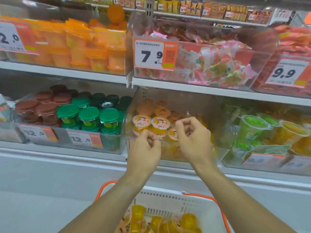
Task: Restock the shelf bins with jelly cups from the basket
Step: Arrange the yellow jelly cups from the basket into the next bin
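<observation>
A clear shelf bin on the lower shelf holds yellow jelly cups with pink cartoon lids. My left hand hovers at the bin's front edge, its fingers curled in, and I see nothing in it. Just to its right, my right hand is over the bin with its fingers curled too, and it holds nothing that I can see. Below my forearms stands a white basket with orange handles, and several more yellow jelly cups lie in it.
Left of the bin is a bin of green-lidded cups and brown-lidded cups. To the right is a bin of tall green and yellow cups. The shelf above carries orange cups and wrapped sweets behind price tags.
</observation>
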